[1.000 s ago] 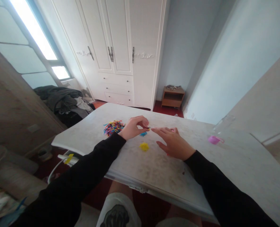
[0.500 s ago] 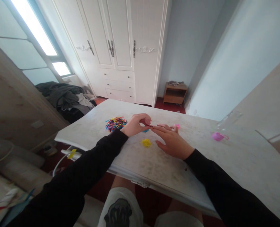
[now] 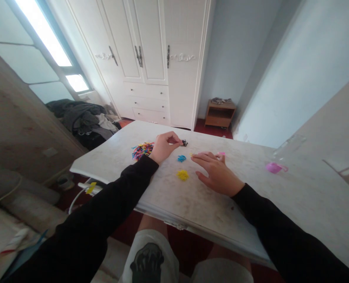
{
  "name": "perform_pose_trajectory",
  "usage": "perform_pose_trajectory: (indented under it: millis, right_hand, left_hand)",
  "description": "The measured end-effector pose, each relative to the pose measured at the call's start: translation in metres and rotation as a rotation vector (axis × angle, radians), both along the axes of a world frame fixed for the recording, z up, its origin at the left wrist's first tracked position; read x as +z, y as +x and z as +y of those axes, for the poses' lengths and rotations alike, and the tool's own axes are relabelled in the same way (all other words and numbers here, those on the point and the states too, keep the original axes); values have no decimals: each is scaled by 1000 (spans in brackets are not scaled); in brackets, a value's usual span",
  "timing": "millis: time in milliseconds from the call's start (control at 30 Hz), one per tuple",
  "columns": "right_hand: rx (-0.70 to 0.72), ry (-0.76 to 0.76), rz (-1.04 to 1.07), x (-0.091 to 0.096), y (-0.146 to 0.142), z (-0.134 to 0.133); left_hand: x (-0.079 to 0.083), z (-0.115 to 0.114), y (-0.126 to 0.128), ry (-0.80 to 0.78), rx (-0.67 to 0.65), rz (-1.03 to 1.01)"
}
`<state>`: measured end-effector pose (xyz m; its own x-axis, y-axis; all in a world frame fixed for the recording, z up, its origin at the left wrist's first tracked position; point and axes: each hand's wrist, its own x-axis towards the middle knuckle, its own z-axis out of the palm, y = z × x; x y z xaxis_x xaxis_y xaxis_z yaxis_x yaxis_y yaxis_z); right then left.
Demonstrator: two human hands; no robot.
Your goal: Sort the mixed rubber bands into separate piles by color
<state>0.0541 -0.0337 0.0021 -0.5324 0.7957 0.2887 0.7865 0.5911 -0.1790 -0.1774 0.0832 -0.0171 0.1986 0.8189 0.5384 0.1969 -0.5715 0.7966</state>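
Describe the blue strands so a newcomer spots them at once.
On the white table, look between the left hand and right hand. There, just beyond the yellow strands, lie the blue strands: a small all-blue pile, unlike the multicoloured heap.

Readable text, brands, numbers: none. Markings: 1 dark printed graphic (image 3: 147, 262) on the leg of the pale shorts (image 3: 170, 255), any wording in it too blurred to make out.

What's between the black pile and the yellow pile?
The blue pile: it lies between the black pile and the yellow pile in the head view.
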Motion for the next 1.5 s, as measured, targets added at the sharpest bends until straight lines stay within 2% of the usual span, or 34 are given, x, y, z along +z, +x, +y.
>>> perform_pose_trajectory:
  millis: [100, 233, 500, 733, 933, 1100, 1300, 1500]
  right_hand:
    - [2, -17, -1, 1, -1, -1]
    - [14, -26, -10, 0, -3, -3]
    - [30, -50, 4, -1, -3, -3]
    - [43, -63, -6, -1, -3, -5]
    - [42, -73, -9, 1, -3, -6]
    - [46, -93, 0, 5, -5, -8]
    - [95, -117, 45, 7, -6, -10]
    - [197, -125, 66, 6, -5, -9]
  left_hand:
    - [-6, 10, -3, -24, 67, -6]
    - [-11, 19, -3, -45, 136, 127]
    - [-17, 26, 0, -106, 107, 161]
    - [-15, 24, 0, -121, 68, 167]
    - [-13, 24, -7, -43, 145, 328]
    - [-11, 21, -8, -8, 144, 462]
    - [-12, 20, -7, -20, 71, 393]
    - [-12, 21, -7, -39, 63, 348]
